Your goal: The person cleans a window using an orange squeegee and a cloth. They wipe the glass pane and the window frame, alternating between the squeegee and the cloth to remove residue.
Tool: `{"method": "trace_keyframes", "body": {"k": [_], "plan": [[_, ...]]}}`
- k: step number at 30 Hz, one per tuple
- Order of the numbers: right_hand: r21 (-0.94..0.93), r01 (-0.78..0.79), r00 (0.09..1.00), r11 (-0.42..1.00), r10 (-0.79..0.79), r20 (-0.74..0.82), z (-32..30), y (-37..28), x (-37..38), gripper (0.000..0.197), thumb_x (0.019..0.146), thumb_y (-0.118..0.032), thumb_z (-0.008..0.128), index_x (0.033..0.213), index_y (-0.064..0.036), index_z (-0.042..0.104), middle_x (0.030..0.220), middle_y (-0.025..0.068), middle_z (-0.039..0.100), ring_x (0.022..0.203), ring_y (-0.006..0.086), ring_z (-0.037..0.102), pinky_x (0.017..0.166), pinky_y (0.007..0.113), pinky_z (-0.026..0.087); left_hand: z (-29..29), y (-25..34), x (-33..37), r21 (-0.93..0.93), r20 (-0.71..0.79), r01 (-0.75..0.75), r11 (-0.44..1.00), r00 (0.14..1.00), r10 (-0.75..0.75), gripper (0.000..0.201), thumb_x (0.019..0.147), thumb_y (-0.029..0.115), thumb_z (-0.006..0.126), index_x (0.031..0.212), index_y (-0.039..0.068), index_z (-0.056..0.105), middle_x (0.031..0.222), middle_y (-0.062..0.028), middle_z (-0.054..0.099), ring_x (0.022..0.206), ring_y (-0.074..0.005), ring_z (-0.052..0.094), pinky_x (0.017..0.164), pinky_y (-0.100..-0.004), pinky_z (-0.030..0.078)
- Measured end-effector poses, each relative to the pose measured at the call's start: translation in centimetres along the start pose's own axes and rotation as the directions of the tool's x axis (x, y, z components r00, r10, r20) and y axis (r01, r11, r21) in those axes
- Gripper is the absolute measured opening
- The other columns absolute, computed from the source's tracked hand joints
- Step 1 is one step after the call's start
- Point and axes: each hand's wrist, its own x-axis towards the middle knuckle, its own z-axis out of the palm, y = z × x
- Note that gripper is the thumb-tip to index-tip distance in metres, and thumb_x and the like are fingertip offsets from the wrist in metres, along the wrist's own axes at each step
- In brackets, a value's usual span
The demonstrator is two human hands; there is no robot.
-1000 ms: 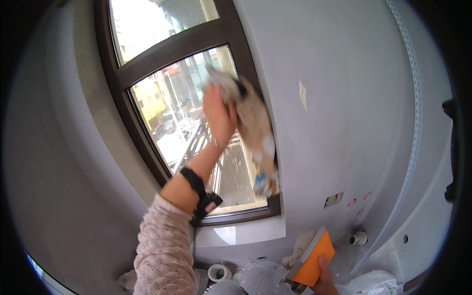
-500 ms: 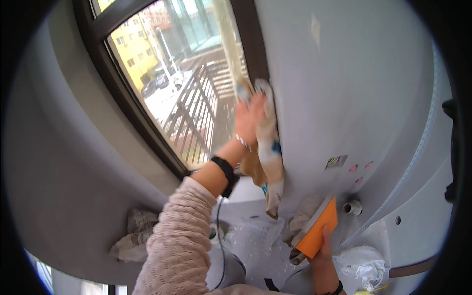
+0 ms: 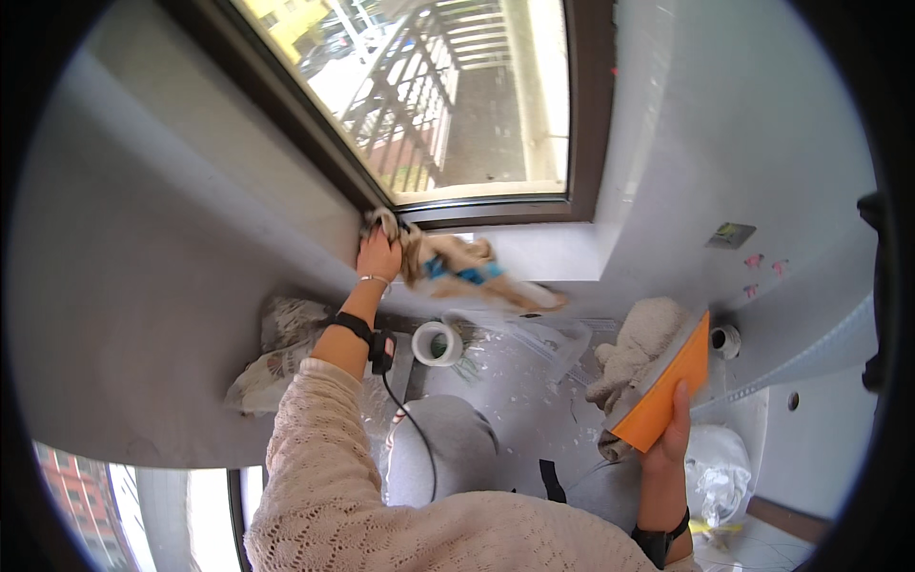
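Note:
At the lower left corner of the brown window frame [image 3: 496, 212], my left hand [image 3: 380, 254] presses a bunched beige cloth [image 3: 464, 264] with blue patches. Its fingers are closed over one end, and the loose end trails right across the sill, blurred by motion. My right hand [image 3: 670, 440], lower right, grips a flat orange board [image 3: 667, 386] with a grey layer along its edge. The thumb lies on the orange face; the other fingers are hidden behind. Against the board's grey side is a beige towel [image 3: 648, 336]; whether the hand also holds it I cannot tell.
A white tub [image 3: 437, 344] and dusty sacks [image 3: 272, 374] stand on the floor at left. A pipe stub [image 3: 726, 341] and a white plastic bag [image 3: 715, 469] are at right. A wall box [image 3: 731, 235] sits in the right wall. A cable [image 3: 419, 429] hangs from my left wrist.
My left hand has moved with the cloth from the window's right side down to its lower left corner. The view has tilted down. The right hand still grips the orange board.

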Motion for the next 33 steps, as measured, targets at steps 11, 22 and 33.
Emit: {"method": "trace_keyframes", "body": {"k": [11,22,33], "plan": [[-0.083,0.011,0.997,0.996,-0.017,-0.078,-0.4,0.5,-1.1,0.063,0.095,-0.049,0.044,0.142,-0.0076,0.032,0.139,0.0127,0.043,0.124,0.0312,0.045,0.104,0.045,0.038,9.5,14.9,-3.6,0.011,-0.203,0.207,0.978,0.959,-0.2,0.041,0.082,0.03,0.058,0.115,0.007,0.056,0.119,-0.0125,0.052,0.108,-0.0317,0.051,0.088,-0.0464,0.043],[-0.06,-0.213,0.965,0.975,0.2,-0.171,1.9,3.2,-1.4,0.072,0.092,-0.052,0.046,0.145,-0.0073,0.026,0.145,0.0134,0.035,0.13,0.0323,0.039,0.108,0.046,0.034,7.7,23.3,-8.8,-0.516,0.199,-0.616,0.596,0.59,0.783,0.024,0.073,0.014,0.06,0.097,0.011,0.061,0.101,-0.0035,0.061,0.096,-0.0284,0.054,0.079,-0.0393,0.045],[0.114,-0.478,0.82,0.871,0.488,-0.299,1.1,5.0,-8.3,0.059,0.094,-0.048,0.048,0.139,-0.0102,0.039,0.133,0.009,0.052,0.119,0.0279,0.053,0.101,0.043,0.043,-21.2,6.5,-23.8,-0.648,0.758,0.725,0.236,0.581,0.297,0.032,0.098,0.027,0.052,0.118,0.003,0.059,0.108,-0.0037,0.062,0.098,-0.0122,0.057,0.086,-0.0263,0.046]]}}
